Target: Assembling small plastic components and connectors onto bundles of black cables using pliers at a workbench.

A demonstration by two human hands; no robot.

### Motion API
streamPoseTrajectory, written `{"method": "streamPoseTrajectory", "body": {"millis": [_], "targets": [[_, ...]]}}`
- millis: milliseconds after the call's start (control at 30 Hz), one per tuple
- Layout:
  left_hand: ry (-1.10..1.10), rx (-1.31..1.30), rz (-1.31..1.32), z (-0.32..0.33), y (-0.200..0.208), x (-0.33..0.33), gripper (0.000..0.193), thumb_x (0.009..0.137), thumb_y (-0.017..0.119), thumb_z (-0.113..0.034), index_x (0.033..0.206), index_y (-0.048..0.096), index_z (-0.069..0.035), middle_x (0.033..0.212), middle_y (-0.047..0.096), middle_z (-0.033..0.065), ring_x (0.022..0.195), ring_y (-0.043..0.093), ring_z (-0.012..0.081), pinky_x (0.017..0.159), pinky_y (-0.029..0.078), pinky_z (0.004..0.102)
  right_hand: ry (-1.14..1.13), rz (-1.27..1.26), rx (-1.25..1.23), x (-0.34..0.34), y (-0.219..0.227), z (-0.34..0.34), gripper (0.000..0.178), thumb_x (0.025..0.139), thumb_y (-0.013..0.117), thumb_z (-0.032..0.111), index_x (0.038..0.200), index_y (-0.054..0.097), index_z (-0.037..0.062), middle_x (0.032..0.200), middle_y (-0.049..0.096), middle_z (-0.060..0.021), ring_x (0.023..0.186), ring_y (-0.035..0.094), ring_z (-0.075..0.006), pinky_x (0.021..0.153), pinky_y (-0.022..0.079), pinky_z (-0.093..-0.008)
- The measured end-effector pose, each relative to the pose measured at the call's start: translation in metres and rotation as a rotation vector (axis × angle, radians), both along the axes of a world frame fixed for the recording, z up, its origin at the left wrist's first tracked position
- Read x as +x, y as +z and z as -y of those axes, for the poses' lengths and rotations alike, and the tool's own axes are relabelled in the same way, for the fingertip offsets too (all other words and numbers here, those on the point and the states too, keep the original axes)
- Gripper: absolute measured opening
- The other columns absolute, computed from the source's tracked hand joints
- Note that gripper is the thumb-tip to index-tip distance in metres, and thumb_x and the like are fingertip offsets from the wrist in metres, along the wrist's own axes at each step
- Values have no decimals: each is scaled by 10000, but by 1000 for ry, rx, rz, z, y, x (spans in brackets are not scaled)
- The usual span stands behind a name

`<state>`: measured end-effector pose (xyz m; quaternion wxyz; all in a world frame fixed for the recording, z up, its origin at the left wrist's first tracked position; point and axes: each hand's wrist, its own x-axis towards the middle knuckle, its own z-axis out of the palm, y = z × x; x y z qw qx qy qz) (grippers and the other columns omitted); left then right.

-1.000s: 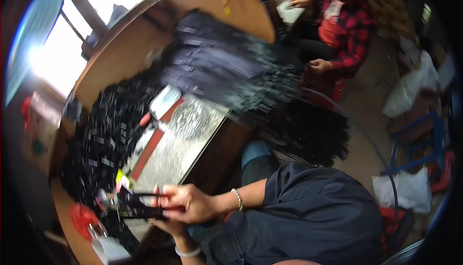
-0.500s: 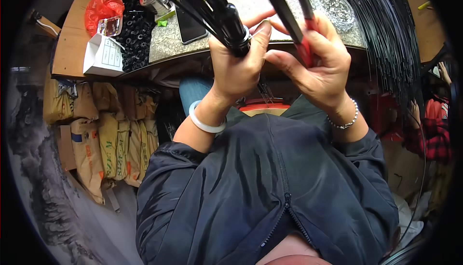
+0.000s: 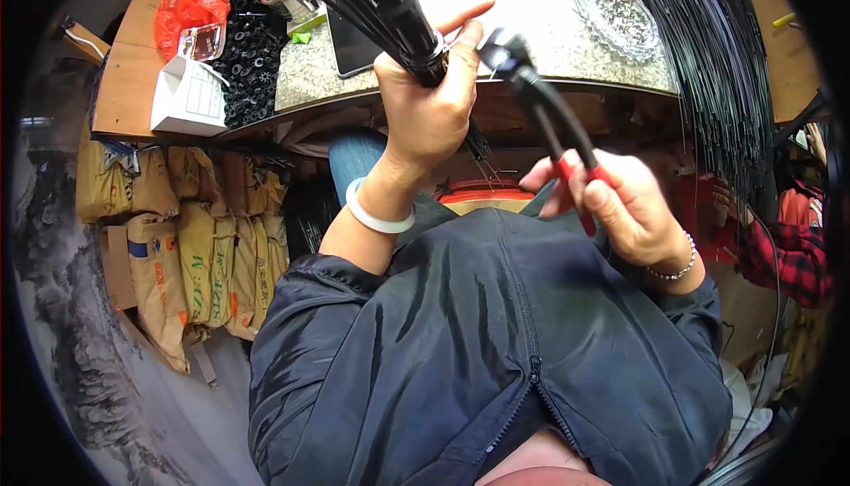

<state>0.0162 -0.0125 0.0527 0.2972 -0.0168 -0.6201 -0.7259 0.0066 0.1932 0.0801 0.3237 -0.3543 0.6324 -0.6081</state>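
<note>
My left hand (image 3: 427, 114) is wrapped round a black umbrella frame (image 3: 403, 21), a tube-like hub with a bundle of thin black ribs that points up and to the left. Its forefinger is stretched out, and the thumb lies near a pale ring on the hub. To the right, my right hand (image 3: 630, 207) grips pliers (image 3: 536, 92) with red handles and dark arms. The pliers' head is blurred by motion and sits just right of my left fingertips. Whether it bites on a wire there, I cannot tell.
On the table are a pile of small black parts (image 3: 245, 70), a phone (image 3: 354, 48), a glass dish (image 3: 622, 21) of small pieces, a white box (image 3: 190, 96) and a red plastic bag (image 3: 190, 12). Black ribs (image 3: 708, 52) hang over the right edge. Another person's plaid sleeve (image 3: 784, 256) shows at far right.
My right hand has moved down and to the right, and the pliers have swung so their head points up-left toward the hub. My left hand has shifted slightly up-left with the umbrella frame.
</note>
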Motion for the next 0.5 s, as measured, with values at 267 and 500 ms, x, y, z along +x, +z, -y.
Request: {"method": "streamPoseTrajectory", "body": {"millis": [267, 500], "targets": [[-63, -152, -41, -5, -1, -2, 262, 889, 507, -72, 1096, 553, 82, 519, 415, -50, 379, 344, 13, 345, 275, 179, 79, 66, 180, -5, 3, -7, 339, 952, 356, 246, 983, 550, -30, 953, 615, -136, 679, 606, -142, 667, 494, -270], [-92, -113, -52, -7, 5, 8, 271, 896, 493, -78, 1099, 541, 95, 521, 417, -46, 382, 348, 13, 342, 275, 178, 76, -34, 220, 4, 9, -10, 352, 954, 364, 305, 808, 507, 19, 628, 533, -26, 484, 509, -85, 457, 406, -216]]}}
